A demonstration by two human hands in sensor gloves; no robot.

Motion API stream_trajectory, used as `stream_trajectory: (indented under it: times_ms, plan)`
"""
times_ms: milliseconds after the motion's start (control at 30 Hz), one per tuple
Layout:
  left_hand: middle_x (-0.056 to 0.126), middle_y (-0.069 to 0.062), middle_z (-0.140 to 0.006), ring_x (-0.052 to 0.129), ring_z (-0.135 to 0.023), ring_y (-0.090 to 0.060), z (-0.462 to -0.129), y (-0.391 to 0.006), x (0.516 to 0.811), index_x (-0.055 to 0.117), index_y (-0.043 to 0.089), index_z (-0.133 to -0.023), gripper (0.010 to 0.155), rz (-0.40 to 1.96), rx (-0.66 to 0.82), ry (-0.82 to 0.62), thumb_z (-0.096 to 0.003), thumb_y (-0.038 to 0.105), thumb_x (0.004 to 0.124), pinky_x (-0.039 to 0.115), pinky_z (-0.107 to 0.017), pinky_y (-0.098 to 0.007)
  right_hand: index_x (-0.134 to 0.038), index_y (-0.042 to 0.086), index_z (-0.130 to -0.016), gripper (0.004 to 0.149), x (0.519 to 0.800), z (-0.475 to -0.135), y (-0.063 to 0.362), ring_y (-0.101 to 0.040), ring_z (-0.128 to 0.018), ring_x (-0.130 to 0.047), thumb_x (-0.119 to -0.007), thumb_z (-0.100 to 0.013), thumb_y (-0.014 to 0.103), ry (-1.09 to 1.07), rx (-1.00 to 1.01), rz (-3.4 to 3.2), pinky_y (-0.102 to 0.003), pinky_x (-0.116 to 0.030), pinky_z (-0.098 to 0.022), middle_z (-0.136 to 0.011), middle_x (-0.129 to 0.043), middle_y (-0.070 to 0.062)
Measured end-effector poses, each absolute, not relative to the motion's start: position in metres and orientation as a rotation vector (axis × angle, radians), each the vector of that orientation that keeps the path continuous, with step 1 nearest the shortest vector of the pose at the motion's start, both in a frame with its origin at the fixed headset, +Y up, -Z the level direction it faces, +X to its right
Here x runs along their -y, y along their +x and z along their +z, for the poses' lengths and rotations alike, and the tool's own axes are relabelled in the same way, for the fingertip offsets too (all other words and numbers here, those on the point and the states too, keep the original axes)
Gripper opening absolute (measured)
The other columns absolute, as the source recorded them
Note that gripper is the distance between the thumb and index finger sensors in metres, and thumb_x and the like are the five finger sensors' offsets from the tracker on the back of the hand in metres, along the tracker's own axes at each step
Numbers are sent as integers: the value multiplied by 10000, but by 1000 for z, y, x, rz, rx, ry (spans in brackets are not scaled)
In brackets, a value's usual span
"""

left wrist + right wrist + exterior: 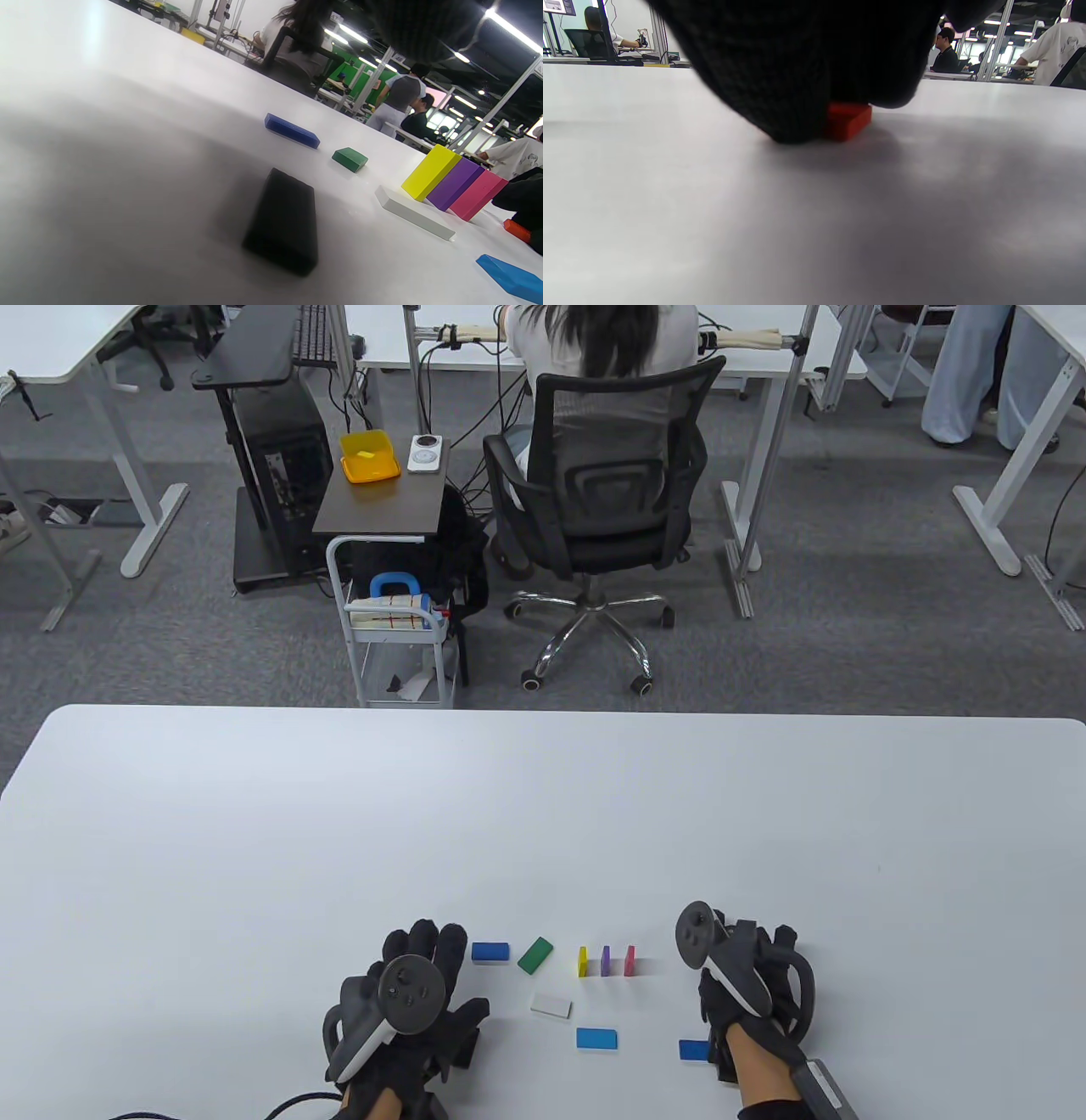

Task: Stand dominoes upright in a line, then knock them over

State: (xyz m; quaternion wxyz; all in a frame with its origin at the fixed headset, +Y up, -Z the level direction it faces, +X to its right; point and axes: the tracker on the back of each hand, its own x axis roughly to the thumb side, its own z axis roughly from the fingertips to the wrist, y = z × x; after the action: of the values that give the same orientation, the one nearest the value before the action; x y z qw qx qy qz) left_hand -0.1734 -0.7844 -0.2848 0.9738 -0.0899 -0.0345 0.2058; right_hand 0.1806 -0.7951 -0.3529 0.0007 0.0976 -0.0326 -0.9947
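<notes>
**Dominoes: three upright in a row, the rest flat on the bench**

Dominoes stand and lie near the front edge of the white bench [254, 831]. Taking the purple domino [605, 960] as the landmark: it stands upright, with the yellow domino [582, 960] upright just to its left and the pink domino [629, 960] upright just to its right, the three close together but apart. Further left of it lie the green domino [535, 955] and, beyond that, the dark blue domino [490, 952], both flat. Nearer the person, the white domino [551, 1005] lies flat, and nearer still the light blue domino [596, 1038]. Another blue domino [693, 1050] lies flat to the right and nearer, touching the right hand's wrist area.

The left hand [407, 1010] rests palm down left of the row, fingers spread and fairly straight, holding nothing; a black domino [283, 222] lies flat beneath it.

The right hand [751, 976] sits right of the pink domino, its gloved fingers [797, 63] pressed down over a red domino [847, 120] lying flat; whether they grip it I cannot tell.
</notes>
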Motion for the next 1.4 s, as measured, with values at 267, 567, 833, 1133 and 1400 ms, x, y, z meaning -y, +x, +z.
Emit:
stream_trajectory:
  times_ms: [267, 567, 833, 1133, 1400]
  plan:
    - [237, -67, -1223, 264, -1103, -462, -284, -174, 784, 258, 381, -1053, 843, 423, 69, -178, -392, 612, 728, 400, -811, -643, -729, 308, -977, 648, 767, -341, 179, -306, -632, -989, -947, -367, 327, 216, -120, -3282, -592, -646, -700, -820, -916, -116]
    - [221, -74, -1220, 264, -1102, -462, -284, -173, 784, 264, 377, -1054, 841, 428, 74, -183, -393, 611, 729, 404, -811, -641, -865, 245, -888, 542, 754, -333, 164, -301, -578, -1015, -958, -358, 320, 75, -213, -3286, -570, -697, -674, -805, -897, -138]
    - [208, -78, -1218, 261, -1101, -464, -284, -174, 785, 263, 377, -1054, 843, 437, 73, -187, -392, 612, 728, 405, -811, -641, -836, 213, -831, 522, 752, -332, 174, -260, -604, -1054, -971, -340, 326, 105, -268, -3391, -493, -716, -697, -830, -874, -105]
    - [218, -78, -1220, 262, -1102, -463, -284, -174, 786, 264, 375, -1055, 841, 439, 75, -203, -393, 612, 727, 405, -811, -641, -919, 231, -728, 393, 755, -331, 163, -302, -653, -1042, -985, -340, 238, -134, -150, -3534, -534, -712, -684, -847, -884, -74]
    - [220, -77, -1220, 264, -1101, -464, -284, -174, 786, 263, 377, -1054, 841, 443, 80, -205, -393, 612, 727, 405, -811, -641, -751, 240, -960, 670, 764, -332, 149, -282, -681, -1036, -991, -336, 207, -224, -49, -3501, -556, -698, -685, -851, -912, -40]
